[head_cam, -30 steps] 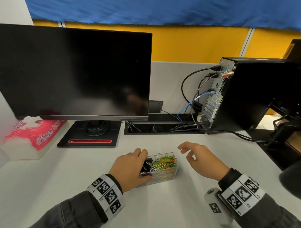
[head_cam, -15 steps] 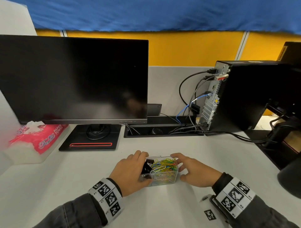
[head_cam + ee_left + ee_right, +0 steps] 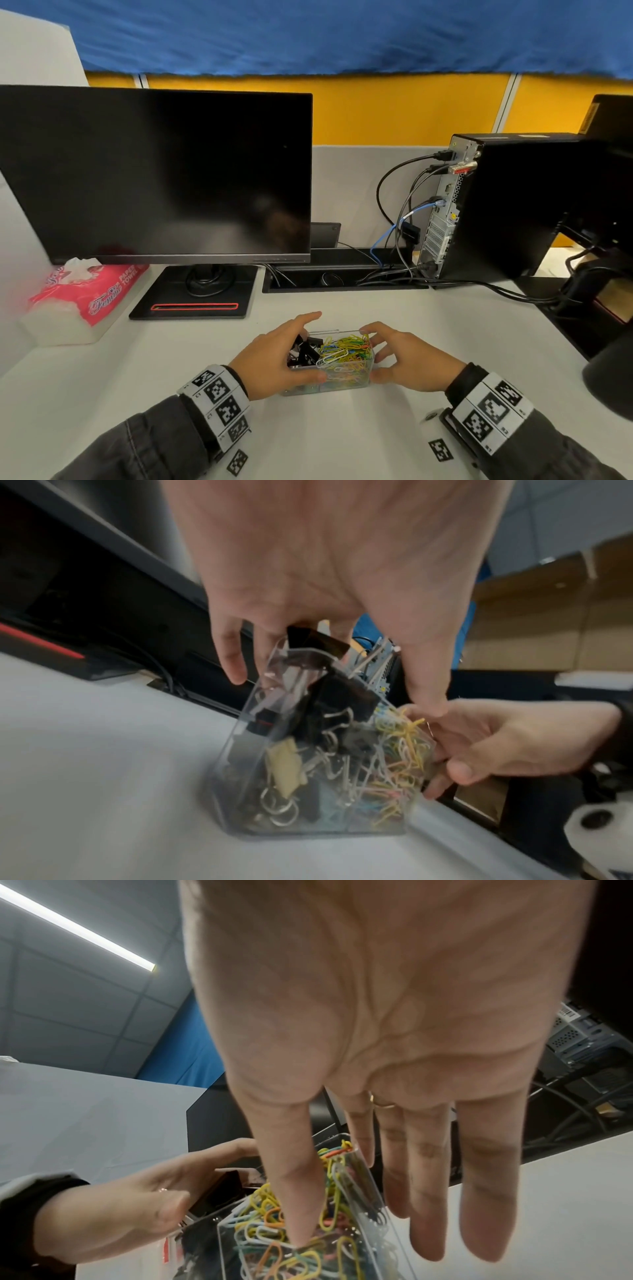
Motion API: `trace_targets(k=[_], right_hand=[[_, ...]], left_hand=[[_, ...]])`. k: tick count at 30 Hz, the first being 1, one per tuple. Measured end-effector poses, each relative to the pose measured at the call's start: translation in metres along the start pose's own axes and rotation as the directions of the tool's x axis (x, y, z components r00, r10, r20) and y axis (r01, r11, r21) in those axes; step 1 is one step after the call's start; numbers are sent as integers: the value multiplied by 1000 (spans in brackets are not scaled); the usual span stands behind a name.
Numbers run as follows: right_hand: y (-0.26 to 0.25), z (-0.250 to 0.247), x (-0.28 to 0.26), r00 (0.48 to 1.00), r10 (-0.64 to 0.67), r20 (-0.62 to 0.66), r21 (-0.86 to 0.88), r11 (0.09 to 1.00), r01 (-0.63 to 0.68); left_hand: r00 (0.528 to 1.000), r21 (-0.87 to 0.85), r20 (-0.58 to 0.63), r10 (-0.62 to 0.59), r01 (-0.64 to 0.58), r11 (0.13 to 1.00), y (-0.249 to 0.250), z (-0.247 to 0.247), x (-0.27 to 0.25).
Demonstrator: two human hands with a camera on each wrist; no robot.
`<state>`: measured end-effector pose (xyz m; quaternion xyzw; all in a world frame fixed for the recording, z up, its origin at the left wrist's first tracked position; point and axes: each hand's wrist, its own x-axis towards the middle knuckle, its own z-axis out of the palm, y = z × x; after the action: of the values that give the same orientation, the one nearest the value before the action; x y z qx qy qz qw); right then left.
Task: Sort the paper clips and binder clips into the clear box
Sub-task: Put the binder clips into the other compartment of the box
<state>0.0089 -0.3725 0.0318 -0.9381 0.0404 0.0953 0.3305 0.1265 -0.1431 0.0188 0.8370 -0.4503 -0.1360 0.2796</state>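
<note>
Now your left hand (image 3: 270, 365) and right hand (image 3: 407, 363) clasp filled clear box (image 3: 337, 385) (sorting looks done); next, release gently.

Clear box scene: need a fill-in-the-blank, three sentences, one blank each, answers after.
1. The coloured paper clips fill the ____ side of the clear box, seen from the head view.
2. The black binder clips sit next to the ____ hand.
3. The box stands on a ____ desk.

Missing words: right; left; white
</note>
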Motion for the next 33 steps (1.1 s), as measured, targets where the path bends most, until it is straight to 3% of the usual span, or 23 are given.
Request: trace_targets(k=[10, 16, 33], right_hand=[[6, -2, -4, 999, 22, 29, 8, 1000, -22], [6, -3, -4, 999, 30, 29, 18, 999, -30], [7, -5, -6, 997, 65, 46, 9, 998, -65]], left_hand=[[999, -261, -45, 5, -17, 965, -13, 4, -2], [990, -547, -93, -105, 38, 836, -18, 6, -1], [988, -591, -72, -138, 69, 804, -34, 2, -9]])
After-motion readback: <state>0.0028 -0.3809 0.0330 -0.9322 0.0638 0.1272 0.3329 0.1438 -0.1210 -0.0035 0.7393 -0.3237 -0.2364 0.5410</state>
